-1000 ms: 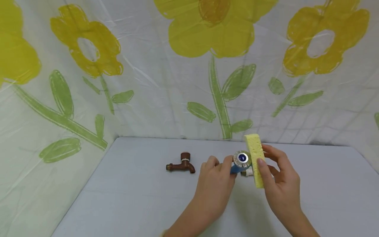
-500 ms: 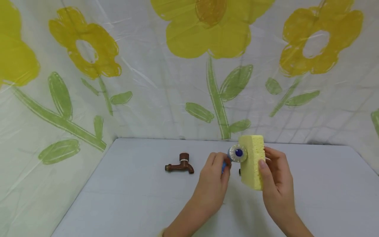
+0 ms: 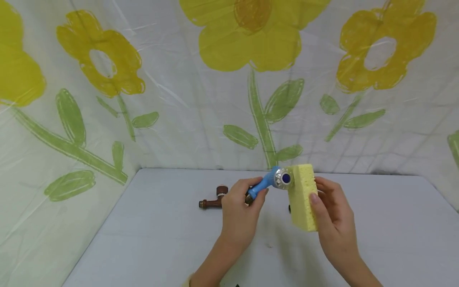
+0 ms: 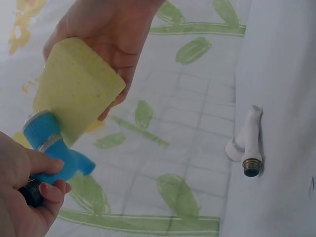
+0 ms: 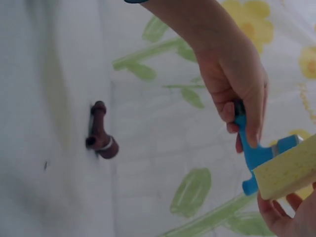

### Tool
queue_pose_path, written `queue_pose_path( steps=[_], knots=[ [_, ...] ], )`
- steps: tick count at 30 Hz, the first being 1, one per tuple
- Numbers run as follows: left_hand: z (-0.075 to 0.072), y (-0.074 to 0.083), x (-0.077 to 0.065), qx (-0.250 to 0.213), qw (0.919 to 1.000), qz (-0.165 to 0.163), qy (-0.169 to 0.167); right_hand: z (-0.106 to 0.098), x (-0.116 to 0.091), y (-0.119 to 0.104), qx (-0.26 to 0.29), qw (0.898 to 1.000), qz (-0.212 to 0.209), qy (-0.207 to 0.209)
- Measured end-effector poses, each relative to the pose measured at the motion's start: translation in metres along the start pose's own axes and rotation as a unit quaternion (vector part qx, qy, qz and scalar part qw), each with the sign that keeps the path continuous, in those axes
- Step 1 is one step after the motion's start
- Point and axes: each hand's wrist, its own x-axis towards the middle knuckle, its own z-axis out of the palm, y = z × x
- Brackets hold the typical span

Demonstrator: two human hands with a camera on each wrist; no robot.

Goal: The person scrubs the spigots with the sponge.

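Observation:
A blue tap [image 3: 265, 182] with a clear, dark-blue-centred knob is held above the table by my left hand [image 3: 241, 211], thumb and fingers pinching its threaded inlet end. My right hand [image 3: 335, 219] grips a yellow sponge [image 3: 303, 197] by its edge, thumb on the near side. The sponge's broad face meets the tap's knob at the right. In the left wrist view the tap [image 4: 57, 153] overlaps the lower corner of the sponge [image 4: 76, 86]. From the right wrist, the sponge [image 5: 289, 170] covers part of the tap's knob end.
On the table [image 3: 161, 247] a brown tap [image 3: 209, 203] lies left of my left hand, partly covered by it. A white tap [image 4: 251, 136] lies behind the sponge, mostly hidden in the head view. A flower-printed curtain [image 3: 186, 131] hangs along the table's back edge.
My left hand has moved left and turned the blue tap from pointing at the camera to lying sideways. The sponge has turned to show its broad face and shifted slightly left.

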Motion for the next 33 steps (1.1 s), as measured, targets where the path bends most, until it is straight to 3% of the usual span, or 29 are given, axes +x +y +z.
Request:
queue_pose_path(
  steps=[6,10,15,20,22,24,30,33],
  knots=[
    [-0.020,-0.002,0.011,-0.027,0.9943,-0.004,-0.103,-0.016,0.008,-0.006,-0.011,1.000,0.018,-0.017],
    [-0.036,-0.001,0.017,-0.045,0.9790,-0.027,-0.197,-0.030,0.013,-0.010,-0.036,0.996,0.016,-0.082],
    [-0.046,-0.001,0.020,-0.108,0.9436,-0.055,-0.308,-0.048,0.018,-0.009,-0.027,0.980,-0.012,-0.197],
    [-0.045,-0.005,0.021,-0.196,0.8932,-0.087,-0.396,-0.057,0.021,-0.003,0.036,0.966,-0.032,-0.254],
    [-0.045,-0.006,0.021,-0.217,0.8786,-0.092,-0.415,-0.058,0.021,-0.002,0.048,0.962,-0.033,-0.265],
    [-0.045,-0.009,0.021,-0.225,0.8740,-0.090,-0.421,-0.058,0.022,-0.002,0.049,0.961,-0.032,-0.269],
    [-0.051,-0.016,0.026,-0.221,0.8852,-0.099,-0.397,-0.058,0.022,0.000,0.048,0.966,-0.026,-0.252],
    [-0.050,-0.016,0.027,-0.235,0.8775,-0.108,-0.404,-0.061,0.022,0.002,0.058,0.966,-0.006,-0.251]
  ],
)
